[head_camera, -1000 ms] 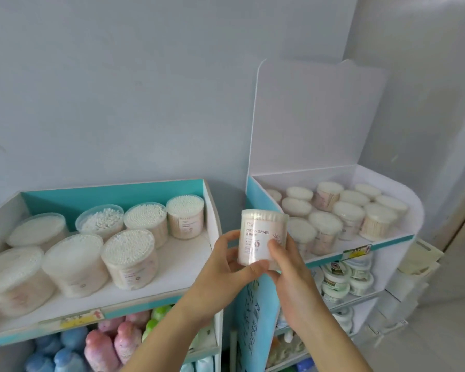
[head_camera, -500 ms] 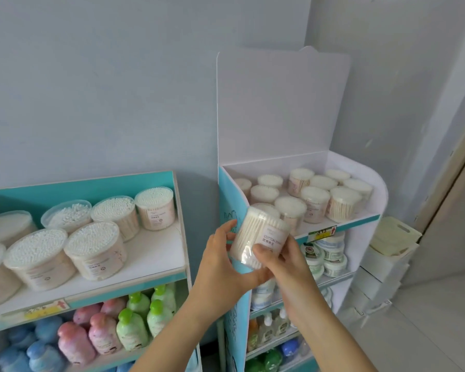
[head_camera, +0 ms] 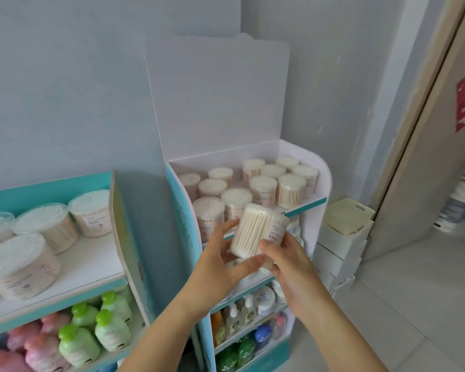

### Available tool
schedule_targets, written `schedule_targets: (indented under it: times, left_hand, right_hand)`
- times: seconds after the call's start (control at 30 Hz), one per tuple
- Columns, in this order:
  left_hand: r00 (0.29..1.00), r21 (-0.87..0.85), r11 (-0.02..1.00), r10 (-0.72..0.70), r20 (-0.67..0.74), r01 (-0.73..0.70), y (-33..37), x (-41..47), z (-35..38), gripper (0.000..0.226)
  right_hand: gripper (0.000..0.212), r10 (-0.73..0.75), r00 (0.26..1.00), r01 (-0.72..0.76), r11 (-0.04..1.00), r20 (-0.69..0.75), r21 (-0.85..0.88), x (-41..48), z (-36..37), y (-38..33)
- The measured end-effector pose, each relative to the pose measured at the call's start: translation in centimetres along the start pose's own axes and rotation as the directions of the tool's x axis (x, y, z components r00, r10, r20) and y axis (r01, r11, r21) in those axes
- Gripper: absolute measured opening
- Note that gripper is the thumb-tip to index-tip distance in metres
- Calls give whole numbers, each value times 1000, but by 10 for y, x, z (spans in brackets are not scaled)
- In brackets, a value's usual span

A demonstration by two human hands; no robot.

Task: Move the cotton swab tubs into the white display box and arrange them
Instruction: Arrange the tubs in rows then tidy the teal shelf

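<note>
The white display box [head_camera: 301, 157] stands against the wall, with a tall back panel and a teal front edge on its top shelf. To its left stands a teal shelf unit [head_camera: 51, 189], whose upper shelf carries several wider tubs of cotton swabs [head_camera: 19, 265]. On the top shelf of the white box, about a dozen cotton swab tubs [head_camera: 263, 187] stand upright in rows, close to each other (the ones at the back are partly hidden by those in front). Green bottles [head_camera: 78, 345] and pink bottles fill the lower shelf of the left unit, and small bottles and jars sit on the lower shelves of the white box.

In front of the white box, just below its top shelf edge, both hands hold one held tub [head_camera: 255, 232], tilted with its top leaning to the right. The left hand [head_camera: 218, 267] is closed on its lower left side, thumb under the bottom. The right hand [head_camera: 293, 269] is closed on its lower right side, thumb across the front near the label.
</note>
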State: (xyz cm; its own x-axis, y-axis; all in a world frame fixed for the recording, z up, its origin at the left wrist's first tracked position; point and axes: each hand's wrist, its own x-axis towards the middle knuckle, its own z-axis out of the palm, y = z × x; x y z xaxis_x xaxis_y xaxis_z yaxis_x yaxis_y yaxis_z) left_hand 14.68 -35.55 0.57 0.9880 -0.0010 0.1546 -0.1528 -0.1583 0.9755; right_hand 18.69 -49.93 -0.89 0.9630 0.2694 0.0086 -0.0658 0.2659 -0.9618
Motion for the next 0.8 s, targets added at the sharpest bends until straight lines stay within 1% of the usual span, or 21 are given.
schedule_targets:
  times: [0.1,0.2,0.3,0.43,0.47,0.53,0.57,0.63,0.67,0.7,0.77,0.8]
  left_hand:
    - [1000,3,1000,3,-23,-3,-4,14,6,65]
    - [999,30,999,16,-42,-15,-13,31,11,71]
    - [996,105,993,66,-58,-60,-21,55,17,77]
    - [992,270,959,109,-66,-88,-28,94,23,83]
    - [990,344,934,126,-60,-98,-30,105,23,87]
    - [988,518,847,151,-26,-115,-31,128,22,95]
    - [989,602,789,150,-3,-119,-30,138,21,98]
    - [989,768,629,141,40,-121,-27,158,18,97]
    - [986,829,545,159,48,-128,-26,167,16,92]
    - [981,863,486,186,50,-136,-25,175,14,84]
    - [977,896,426,211,40,-129,-23,191,10,66]
    - [976,907,403,215,34,-120,-23,198,8,62]
  right_hand:
    - [35,-2,1000,1,1000,-21,-27,12,-8,-2]
    - [38,-19,999,16,998,-33,-64,28,-15,-5]
    - [43,-40,998,34,995,-57,-93,51,-22,-9]
    - [52,-28,992,12,993,-126,-120,92,-37,-9]
    - [54,-31,989,11,990,-142,-139,103,-42,-9]
    - [60,-48,986,15,980,-162,-200,123,-50,-9]
    - [62,-60,984,19,972,-169,-232,132,-54,-10]
    - [68,-80,983,30,958,-165,-284,148,-60,-9]
    - [76,-84,984,30,948,-158,-315,155,-62,-8]
    - [86,-85,983,22,933,-160,-360,162,-64,-6]
    - [102,-100,982,16,885,-157,-465,173,-66,-2]
    - [104,-110,984,24,864,-142,-502,177,-67,-1]
